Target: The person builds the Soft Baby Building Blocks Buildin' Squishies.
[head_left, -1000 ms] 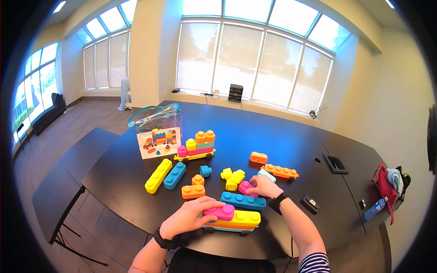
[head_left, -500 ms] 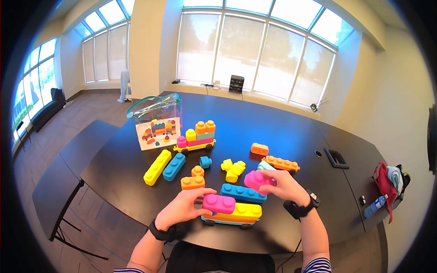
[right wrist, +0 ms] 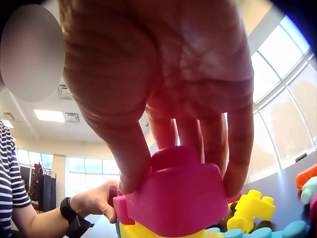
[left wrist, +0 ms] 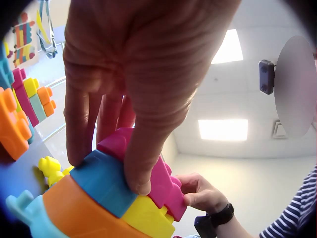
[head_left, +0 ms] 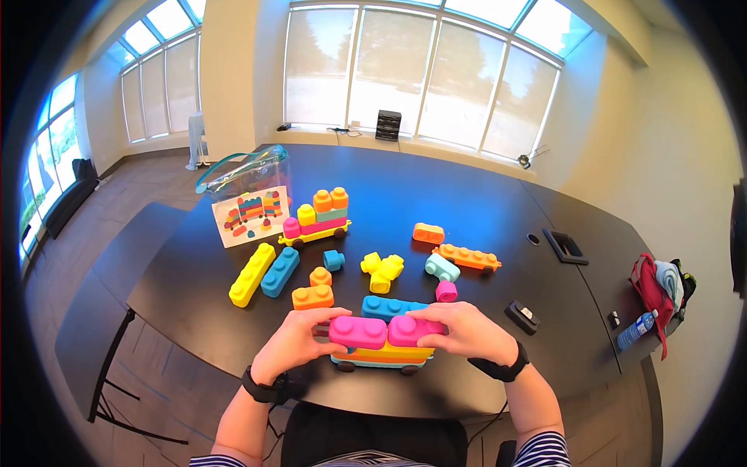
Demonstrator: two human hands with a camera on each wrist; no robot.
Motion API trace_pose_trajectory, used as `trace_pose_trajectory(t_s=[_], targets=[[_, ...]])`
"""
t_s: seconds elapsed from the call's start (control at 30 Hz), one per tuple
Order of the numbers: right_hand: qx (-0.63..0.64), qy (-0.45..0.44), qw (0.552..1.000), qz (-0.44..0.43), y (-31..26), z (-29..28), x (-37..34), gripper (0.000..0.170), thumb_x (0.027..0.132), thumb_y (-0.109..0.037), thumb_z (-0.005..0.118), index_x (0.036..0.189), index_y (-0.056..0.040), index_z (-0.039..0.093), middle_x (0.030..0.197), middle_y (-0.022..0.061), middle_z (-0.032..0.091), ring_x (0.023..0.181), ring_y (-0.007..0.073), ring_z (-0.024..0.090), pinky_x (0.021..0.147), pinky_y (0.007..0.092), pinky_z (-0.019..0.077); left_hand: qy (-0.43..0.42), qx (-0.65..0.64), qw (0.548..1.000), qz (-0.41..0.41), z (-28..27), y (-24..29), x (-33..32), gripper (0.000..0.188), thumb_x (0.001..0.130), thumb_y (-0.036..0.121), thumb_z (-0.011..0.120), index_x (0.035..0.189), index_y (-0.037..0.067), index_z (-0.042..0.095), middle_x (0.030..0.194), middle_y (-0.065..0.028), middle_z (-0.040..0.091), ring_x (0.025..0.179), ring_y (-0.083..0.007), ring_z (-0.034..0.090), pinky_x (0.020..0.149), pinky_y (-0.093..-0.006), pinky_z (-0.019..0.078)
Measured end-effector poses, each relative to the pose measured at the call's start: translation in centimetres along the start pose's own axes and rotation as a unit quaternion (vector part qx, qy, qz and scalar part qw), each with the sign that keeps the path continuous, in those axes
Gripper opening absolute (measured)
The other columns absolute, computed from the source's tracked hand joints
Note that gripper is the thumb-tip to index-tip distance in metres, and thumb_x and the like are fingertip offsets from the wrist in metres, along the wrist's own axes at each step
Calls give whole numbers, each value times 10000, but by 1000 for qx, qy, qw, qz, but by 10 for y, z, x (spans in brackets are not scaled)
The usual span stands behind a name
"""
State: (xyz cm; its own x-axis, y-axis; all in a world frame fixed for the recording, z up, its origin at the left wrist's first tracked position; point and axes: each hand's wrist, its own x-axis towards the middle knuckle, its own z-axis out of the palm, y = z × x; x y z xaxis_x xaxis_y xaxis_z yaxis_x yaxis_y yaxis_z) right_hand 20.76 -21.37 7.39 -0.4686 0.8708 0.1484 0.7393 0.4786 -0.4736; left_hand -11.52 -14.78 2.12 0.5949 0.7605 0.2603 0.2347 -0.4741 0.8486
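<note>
A wheeled stack stands at the near table edge: a light blue base point(head_left: 366, 362), an orange layer point(left wrist: 81, 208), then a yellow block point(head_left: 401, 352) beside a blue block point(left wrist: 106, 181). Along the top are two pink blocks end to end. My left hand point(head_left: 296, 342) grips the left pink block point(head_left: 358, 333), its thumb reaching down to the blue block. The right pink block point(right wrist: 178, 196) is pinched between the thumb and fingers of my right hand point(head_left: 475, 335), right over the yellow one.
Behind the stack lie a long blue block point(head_left: 393, 306), yellow pieces point(head_left: 381, 271), orange blocks point(head_left: 313, 296) and a small pink block point(head_left: 446, 292). A built block train point(head_left: 319, 222) stands near a picture card point(head_left: 250, 216) and clear bag. Farther right are an orange wheeled base point(head_left: 469, 258) and a water bottle point(head_left: 638, 330).
My right hand picked up a pink block from beyond the stack and brought it left and toward me onto the top, beside the other pink block. My left hand kept its grip.
</note>
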Motion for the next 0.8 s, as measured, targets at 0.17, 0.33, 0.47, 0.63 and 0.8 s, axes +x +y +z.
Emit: trace_pose_trajectory(t_s=[0.17,0.33,0.47,0.63,0.8], targets=[[3,10,1000,5,3,15,-2,507,892,-262,821,1341,-70,684,1148,127,744,1004,354,717,877,425,580,7,7,1000,8,0,0,-1,616,754,-9,904,1329,4,682,1162,-106,751,1049,-212,751,973,-354,624],[-8,-13,1000,21,2,12,1,511,874,-266,834,1324,-65,695,1144,124,749,1016,352,713,877,429,582,6,11,1000,-1,1,6,-1,619,756,-6,903,1334,6,681,1157,-107,754,1047,-206,750,972,-349,623],[-18,-17,999,24,2,13,2,511,872,-269,836,1321,-67,698,1147,124,750,1025,350,712,882,433,581,4,16,1000,3,0,6,-1,615,763,-3,900,1336,3,677,1165,-109,750,1049,-203,747,974,-350,621],[-2,26,1000,2,5,22,-2,502,897,-231,833,1353,-78,686,1128,159,739,959,359,717,848,422,571,4,17,1000,7,0,6,-2,623,766,3,899,1345,5,668,1180,-123,745,1059,-214,748,979,-351,616],[42,45,998,4,12,30,-9,496,940,-226,794,1397,-92,655,1157,159,716,984,356,706,875,417,568,-16,72,997,16,-2,-1,-3,746,733,20,923,1419,60,635,1311,-101,723,1135,-239,722,1000,-366,599]])
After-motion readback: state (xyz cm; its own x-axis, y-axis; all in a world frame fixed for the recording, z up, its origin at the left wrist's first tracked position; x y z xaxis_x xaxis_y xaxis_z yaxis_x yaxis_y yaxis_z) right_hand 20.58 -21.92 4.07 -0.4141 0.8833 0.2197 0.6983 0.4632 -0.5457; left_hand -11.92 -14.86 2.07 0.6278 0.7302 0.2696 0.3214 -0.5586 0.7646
